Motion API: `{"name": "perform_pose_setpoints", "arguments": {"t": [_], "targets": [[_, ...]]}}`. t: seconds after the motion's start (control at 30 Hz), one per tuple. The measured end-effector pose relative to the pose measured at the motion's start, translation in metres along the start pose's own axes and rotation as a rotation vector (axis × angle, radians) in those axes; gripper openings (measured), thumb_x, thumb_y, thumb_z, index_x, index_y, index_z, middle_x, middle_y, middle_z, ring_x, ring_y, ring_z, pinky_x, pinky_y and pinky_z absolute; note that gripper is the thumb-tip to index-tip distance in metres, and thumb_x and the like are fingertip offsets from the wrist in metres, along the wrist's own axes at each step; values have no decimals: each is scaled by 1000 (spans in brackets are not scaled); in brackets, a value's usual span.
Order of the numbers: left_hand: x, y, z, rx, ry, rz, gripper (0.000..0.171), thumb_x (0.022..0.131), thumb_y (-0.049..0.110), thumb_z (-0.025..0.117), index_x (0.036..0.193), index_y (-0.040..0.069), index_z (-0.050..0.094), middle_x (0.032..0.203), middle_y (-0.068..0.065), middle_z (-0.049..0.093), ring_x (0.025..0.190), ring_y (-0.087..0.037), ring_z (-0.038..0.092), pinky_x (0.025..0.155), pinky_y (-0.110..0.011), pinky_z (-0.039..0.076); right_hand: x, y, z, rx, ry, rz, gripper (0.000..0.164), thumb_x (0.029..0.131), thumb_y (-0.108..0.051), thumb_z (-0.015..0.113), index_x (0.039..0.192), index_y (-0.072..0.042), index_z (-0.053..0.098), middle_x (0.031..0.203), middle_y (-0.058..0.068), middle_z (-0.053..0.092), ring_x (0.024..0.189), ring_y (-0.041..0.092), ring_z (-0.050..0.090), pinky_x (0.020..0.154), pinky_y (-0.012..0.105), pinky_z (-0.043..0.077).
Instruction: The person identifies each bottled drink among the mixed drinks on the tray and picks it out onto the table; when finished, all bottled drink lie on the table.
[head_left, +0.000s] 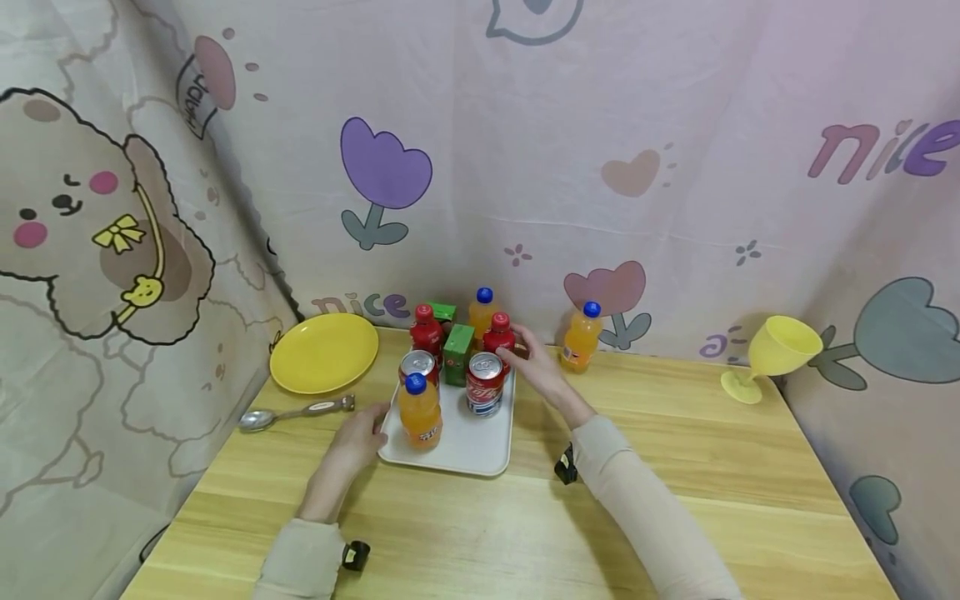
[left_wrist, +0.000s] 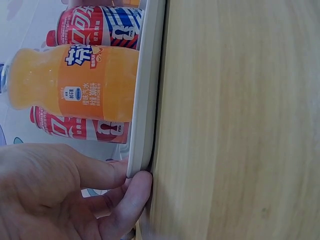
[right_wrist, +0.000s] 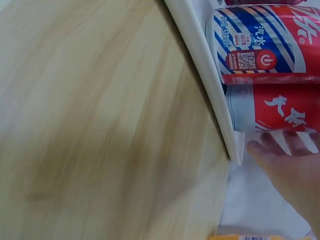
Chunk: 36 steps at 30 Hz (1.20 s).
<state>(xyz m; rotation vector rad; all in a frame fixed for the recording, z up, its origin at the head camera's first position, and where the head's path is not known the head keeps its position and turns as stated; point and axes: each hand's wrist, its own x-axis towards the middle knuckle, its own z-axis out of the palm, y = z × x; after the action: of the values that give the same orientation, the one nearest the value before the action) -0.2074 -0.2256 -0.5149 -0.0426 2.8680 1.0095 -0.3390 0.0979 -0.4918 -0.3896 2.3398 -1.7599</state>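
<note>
A white tray [head_left: 468, 446] lies on the table, carrying bottles, cans and green drink boxes. My left hand [head_left: 358, 435] pinches its near left rim, thumb above and fingers beneath, as the left wrist view shows. Beside that hand an orange soda bottle [left_wrist: 95, 82] with a blue cap stands on the tray. At the far right corner my right hand [head_left: 534, 367] reaches to a red-capped red bottle [head_left: 498, 335], its fingers spread loosely and fingertips right at the bottle's side. A red and blue soda can [right_wrist: 262, 45] stands in front of that bottle.
Left of the tray lie a yellow plate [head_left: 324, 354] and a spoon [head_left: 300, 411]. Another orange soda bottle [head_left: 581, 337] stands behind and right of the tray. A yellow goblet [head_left: 780, 348] stands far right. A printed curtain [head_left: 510, 150] hangs along the table's back edge.
</note>
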Motion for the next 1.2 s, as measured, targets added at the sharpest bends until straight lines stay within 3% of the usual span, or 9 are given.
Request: {"name": "perform_pose_setpoints", "arguments": {"t": [0.17,0.4,0.53,0.77,0.9,1.1,1.2], "targets": [[0,1,0,-7,2,-6,58,91,-5,67,147,-9,53,104,-17,68,96,-29,62,92,-52,55,4,1,3,42,-28,-9,69,106,-31,64,165,-17,32,168,18,39,156,42,37,127,57,35],[-3,0,2,-21,4,-9,58,91,-6,66,147,-9,53,100,-15,66,93,-27,60,87,-48,54,5,1,4,55,-45,-35,65,107,-25,61,164,-16,32,167,17,40,153,44,42,123,56,41],[-3,0,2,-21,5,-1,58,91,-6,66,147,-9,52,103,-16,68,95,-28,61,90,-50,55,4,1,6,57,-15,-43,62,107,-24,62,163,-16,35,166,18,42,150,45,45,120,57,46],[-1,1,-1,-24,-2,-2,58,91,-6,65,147,-9,52,99,-15,66,91,-26,59,83,-44,55,2,2,9,103,76,-64,61,106,-21,65,160,-14,38,159,19,48,143,46,52,117,55,49],[0,1,-2,-9,-4,7,58,91,-5,66,147,-9,53,101,-17,67,93,-28,61,88,-49,55,-1,-3,6,134,126,-63,60,105,-20,66,159,-16,40,155,17,52,141,41,54,114,54,52],[-1,1,-1,0,-2,13,58,91,-5,67,147,-9,53,120,-27,69,109,-39,65,101,-59,54,-6,-21,-3,140,180,-117,58,103,-17,68,156,-19,45,150,16,57,133,42,60,106,55,58],[-1,0,-1,3,-4,7,58,91,-5,66,147,-9,52,124,-30,68,113,-42,65,103,-61,53,-9,-30,-9,120,204,-139,58,102,-19,71,155,-20,48,147,15,60,131,40,62,109,55,56]]}}
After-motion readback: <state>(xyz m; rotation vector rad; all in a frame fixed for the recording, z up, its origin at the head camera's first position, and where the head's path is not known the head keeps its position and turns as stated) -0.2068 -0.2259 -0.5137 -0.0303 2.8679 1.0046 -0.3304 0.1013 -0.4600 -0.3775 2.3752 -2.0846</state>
